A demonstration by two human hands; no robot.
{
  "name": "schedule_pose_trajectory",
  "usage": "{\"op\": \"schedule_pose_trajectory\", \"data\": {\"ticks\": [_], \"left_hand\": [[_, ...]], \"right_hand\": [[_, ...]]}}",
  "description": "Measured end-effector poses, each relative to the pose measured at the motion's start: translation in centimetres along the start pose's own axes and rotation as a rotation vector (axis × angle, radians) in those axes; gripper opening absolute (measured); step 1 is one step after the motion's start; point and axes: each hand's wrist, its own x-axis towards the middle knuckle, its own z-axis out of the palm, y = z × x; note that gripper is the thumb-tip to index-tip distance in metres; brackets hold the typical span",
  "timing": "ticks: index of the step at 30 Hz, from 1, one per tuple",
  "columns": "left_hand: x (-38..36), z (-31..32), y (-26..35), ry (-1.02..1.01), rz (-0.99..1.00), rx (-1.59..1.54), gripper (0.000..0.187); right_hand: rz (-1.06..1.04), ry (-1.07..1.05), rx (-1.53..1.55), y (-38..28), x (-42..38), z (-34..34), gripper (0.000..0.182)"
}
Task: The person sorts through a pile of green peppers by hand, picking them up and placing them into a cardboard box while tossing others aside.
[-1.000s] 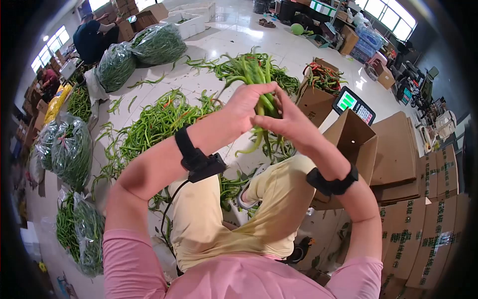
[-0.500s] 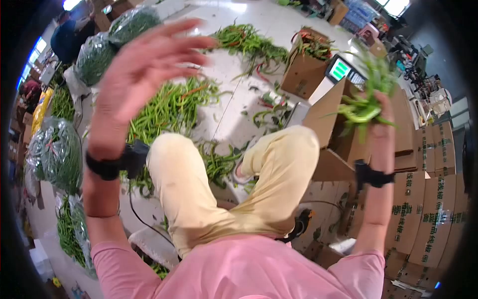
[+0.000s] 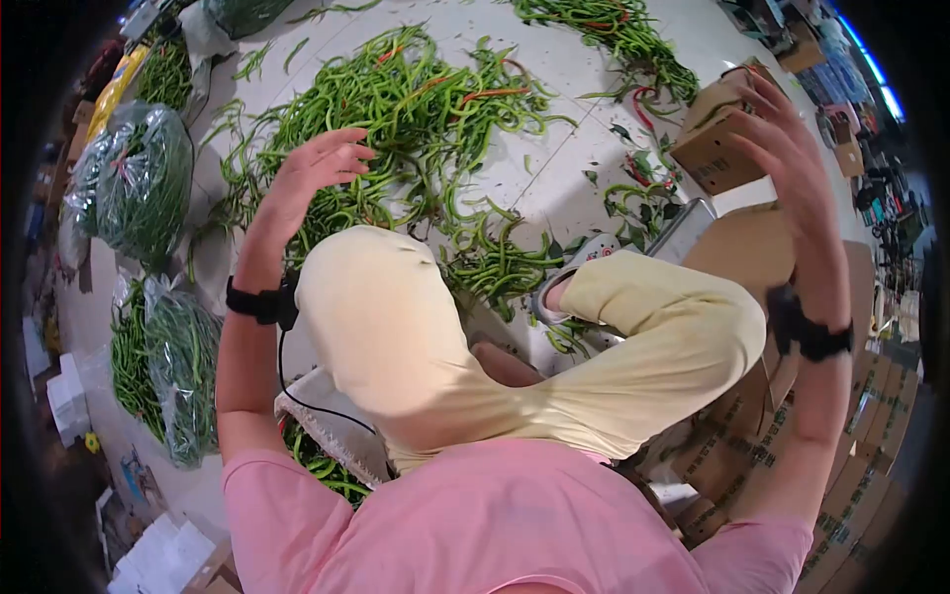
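Note:
My left hand (image 3: 312, 176) is over the left edge of the big pile of green peppers (image 3: 396, 119), fingers apart and holding nothing. My right hand (image 3: 782, 139) is raised at the right, fingers spread, with nothing in it, in front of a cardboard box (image 3: 717, 148). A few red peppers lie among the green ones. Loose peppers (image 3: 495, 257) are spread on the floor near my shoe (image 3: 579, 272). Below my right hand an open carton (image 3: 742, 243) is partly hidden by my forearm and knee.
Clear plastic bags of green peppers (image 3: 139, 188) stand at the left, with another bag (image 3: 183, 366) below. A second pepper pile (image 3: 614, 35) lies at the top. Printed cartons (image 3: 732, 445) are at the lower right. A metal tray edge (image 3: 683, 233) shows beside my knee.
The green peppers have left my right hand, which is now open. My left hand has moved lower. The view has turned, and my right knee has swung outward.

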Motion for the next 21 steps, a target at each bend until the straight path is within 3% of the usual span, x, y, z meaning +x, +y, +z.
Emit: {"op": "schedule_pose_trajectory", "data": {"ticks": [2, 6, 10, 12, 14, 17, 18, 21], "left_hand": [[1.2, -0.5, -3.1, -0.039, -0.013, -0.030, 0.045], [2.9, -0.7, -8.5, -0.071, -0.035, -0.162, 0.045], [5.1, 0.2, -13.8, -0.062, -0.100, -0.250, 0.040], [6.8, 0.6, -16.7, -0.068, -0.213, -0.255, 0.037], [8.3, 1.3, -18.9, -0.063, -0.239, -0.365, 0.037], [9.2, 2.6, -20.3, -0.034, -0.252, -0.516, 0.041], [9.3, 2.9, -20.3, -0.021, -0.295, -0.553, 0.042], [9.4, 3.6, -21.3, 0.006, -0.293, -0.567, 0.042]], "right_hand": [[0.138, -0.158, 0.280, 0.3, 5.4, 7.6, 0.054], [0.417, -0.256, 0.465, 6.2, 13.7, 20.5, 0.054], [0.862, -0.052, 0.755, 16.8, 18.5, 29.5, 0.029], [0.977, -0.040, 0.878, 23.1, 19.7, 32.2, 0.026], [1.048, 0.084, 0.860, 25.9, 19.5, 35.2, 0.029], [0.963, 0.260, 0.684, 27.7, 20.6, 40.3, 0.025], [0.870, 0.265, 0.542, 28.8, 21.1, 42.1, 0.035], [0.793, 0.447, 0.341, 30.1, 22.9, 46.4, 0.035]]}}
